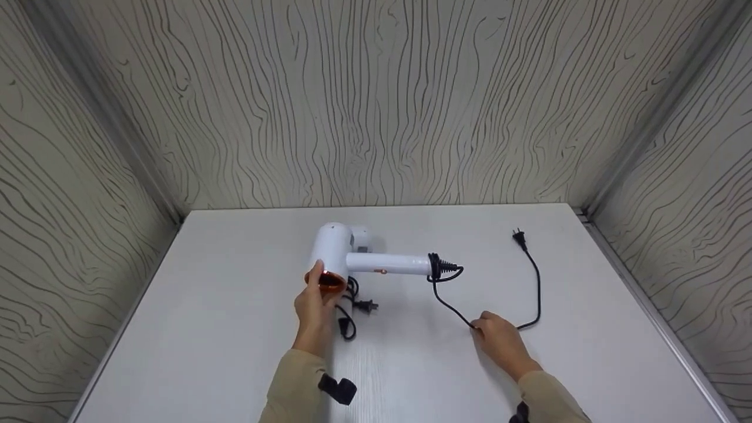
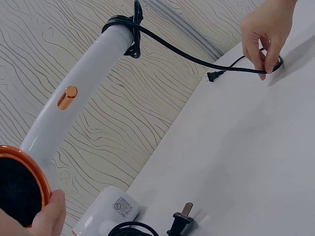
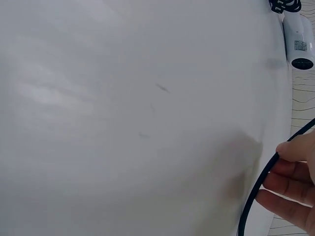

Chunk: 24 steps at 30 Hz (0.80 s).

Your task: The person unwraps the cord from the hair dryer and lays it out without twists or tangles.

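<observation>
My left hand (image 1: 314, 308) grips a white hair dryer (image 1: 388, 263) by its orange-rimmed end, holding it above the table with the handle pointing right. Black cord (image 2: 182, 53) is wound around the handle's end, beside an orange switch (image 2: 67, 98) on the handle. From there a loose length runs to my right hand (image 1: 500, 342), which pinches it between thumb and fingers low over the table. Past that hand the cord curves back to a two-pin plug (image 1: 519, 238) at the far right.
Behind the held dryer a second white hair dryer (image 2: 110, 206) lies on the white table (image 1: 235, 329), partly hidden. Its bundled black cord (image 1: 348, 329) and plug (image 1: 366, 306) are near my left hand. Wood-patterned panels (image 1: 364, 106) rise at the back and both sides.
</observation>
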Each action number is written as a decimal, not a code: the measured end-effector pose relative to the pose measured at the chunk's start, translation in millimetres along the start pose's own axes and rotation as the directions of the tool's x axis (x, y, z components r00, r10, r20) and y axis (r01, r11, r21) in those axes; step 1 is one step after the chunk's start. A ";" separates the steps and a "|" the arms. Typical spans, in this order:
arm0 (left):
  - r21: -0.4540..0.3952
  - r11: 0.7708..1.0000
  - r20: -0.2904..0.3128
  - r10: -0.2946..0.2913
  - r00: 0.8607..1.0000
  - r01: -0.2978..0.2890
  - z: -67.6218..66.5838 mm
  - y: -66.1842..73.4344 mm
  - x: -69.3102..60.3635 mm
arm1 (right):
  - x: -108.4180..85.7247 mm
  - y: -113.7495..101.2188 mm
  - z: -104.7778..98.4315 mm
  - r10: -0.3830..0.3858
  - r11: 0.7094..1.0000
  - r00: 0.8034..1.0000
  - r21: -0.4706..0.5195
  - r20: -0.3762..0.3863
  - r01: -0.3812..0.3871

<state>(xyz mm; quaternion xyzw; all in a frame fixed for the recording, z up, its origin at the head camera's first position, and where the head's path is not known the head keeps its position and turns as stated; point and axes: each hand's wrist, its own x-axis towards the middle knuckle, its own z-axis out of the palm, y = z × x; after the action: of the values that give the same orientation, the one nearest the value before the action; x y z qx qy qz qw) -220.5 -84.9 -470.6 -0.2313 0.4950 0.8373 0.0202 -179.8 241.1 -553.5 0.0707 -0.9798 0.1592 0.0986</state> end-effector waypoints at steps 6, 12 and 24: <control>0.026 1.000 0.006 0.007 1.000 -0.007 0.9 -2.2 -0.6 | -1.8 -4.7 -5.1 0.026 1.000 0.999 0.016 0.023 -0.026; 0.033 0.999 0.009 0.011 1.000 -0.012 2.0 -1.1 -1.7 | -1.9 -8.8 -7.9 0.039 0.999 0.999 0.036 0.035 -0.040; 0.006 1.000 -0.003 0.015 1.000 -0.015 3.0 -2.7 -0.4 | -0.5 -13.9 -10.5 -0.078 0.997 0.992 0.011 -0.102 0.080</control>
<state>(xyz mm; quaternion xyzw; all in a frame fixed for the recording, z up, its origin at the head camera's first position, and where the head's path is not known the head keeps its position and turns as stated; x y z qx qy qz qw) -220.5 -81.0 -471.4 -0.2288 0.4991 0.8357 0.0139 -175.1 231.5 -539.7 0.1019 -0.9688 0.1658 0.1538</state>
